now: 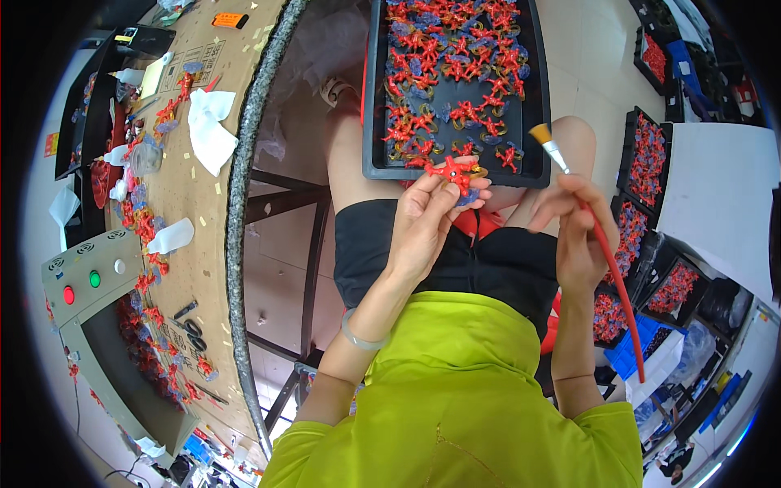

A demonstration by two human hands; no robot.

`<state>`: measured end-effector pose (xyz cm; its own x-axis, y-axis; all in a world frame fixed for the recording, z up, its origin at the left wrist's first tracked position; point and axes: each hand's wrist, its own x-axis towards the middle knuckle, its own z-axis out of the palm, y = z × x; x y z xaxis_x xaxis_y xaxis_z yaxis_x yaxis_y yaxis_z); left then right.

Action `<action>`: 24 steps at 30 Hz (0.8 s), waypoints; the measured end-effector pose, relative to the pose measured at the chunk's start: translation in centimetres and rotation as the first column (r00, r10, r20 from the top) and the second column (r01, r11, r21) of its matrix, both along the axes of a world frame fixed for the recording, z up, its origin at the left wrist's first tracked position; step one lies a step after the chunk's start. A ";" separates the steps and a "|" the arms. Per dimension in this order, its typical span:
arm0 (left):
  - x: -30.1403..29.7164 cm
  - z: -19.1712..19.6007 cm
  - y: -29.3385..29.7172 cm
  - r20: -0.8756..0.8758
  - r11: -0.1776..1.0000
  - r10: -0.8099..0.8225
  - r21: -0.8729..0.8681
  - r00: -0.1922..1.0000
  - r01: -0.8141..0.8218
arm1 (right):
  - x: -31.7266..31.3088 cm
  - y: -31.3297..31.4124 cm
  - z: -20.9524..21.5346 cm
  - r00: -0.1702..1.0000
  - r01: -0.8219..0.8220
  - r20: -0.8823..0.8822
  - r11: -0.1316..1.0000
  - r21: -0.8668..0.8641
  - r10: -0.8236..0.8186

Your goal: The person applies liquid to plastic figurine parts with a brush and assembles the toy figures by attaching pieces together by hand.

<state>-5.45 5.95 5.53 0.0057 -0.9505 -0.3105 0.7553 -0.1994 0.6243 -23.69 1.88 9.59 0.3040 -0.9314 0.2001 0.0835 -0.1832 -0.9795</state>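
Item: small red figurine [450, 171], being pinched at the fingertips of the left hand [423, 224], just below the near edge of the black tray [370, 122]; its limbs are being splayed outward, so no single long axis can be told. A bluish piece is being held beneath it.

Item: paintbrush [598, 244], being gripped by the closed grip of the right hand [573, 236]. Its long axis is running from about 11 o'clock to 5 o'clock; the tan bristle tip is pointing toward 11 o'clock, near the tray's lower right corner, and the red handle is trailing past the wrist toward 5 o'clock.

Item: the black tray, being rested on the person's knees at 12 o'clock, filled with red figurines on bluish and yellowish rings.

Item: curved tabletop [195, 203] at 9 o'clock, being covered with cardboard; red pieces and white paper scraps [210, 130] are being kept on it. A small orange rectangular package [230, 19] is lying at its far end, about 11 o'clock.

Item: grey control box [93, 272] at 9 o'clock, bearing round red, green and white buttons.

Item: further black trays [647, 159] of red pieces, being stacked at 3 o'clock, above blue crates [647, 342].
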 end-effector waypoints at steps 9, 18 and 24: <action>-0.4 -0.3 1.2 0.270 0.998 0.031 -0.055 0.962 -0.017 | 2.7 1.9 1.1 0.930 -0.089 -0.367 0.976 -0.200 0.009; -0.8 0.6 1.9 0.527 1.000 -0.018 0.030 0.849 0.003 | 2.1 0.6 1.1 0.963 -0.143 -0.242 0.985 -0.094 0.117; -1.3 0.1 2.3 0.713 0.997 0.076 -0.056 0.698 -0.051 | 1.8 -0.9 0.6 0.965 -0.168 -0.182 0.978 0.127 0.189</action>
<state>-6.77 8.22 5.63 0.2748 -0.9480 -0.1603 0.0909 -0.1404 0.9859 -21.91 1.01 10.16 0.4899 -0.8715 0.0212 -0.0862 -0.0726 -0.9936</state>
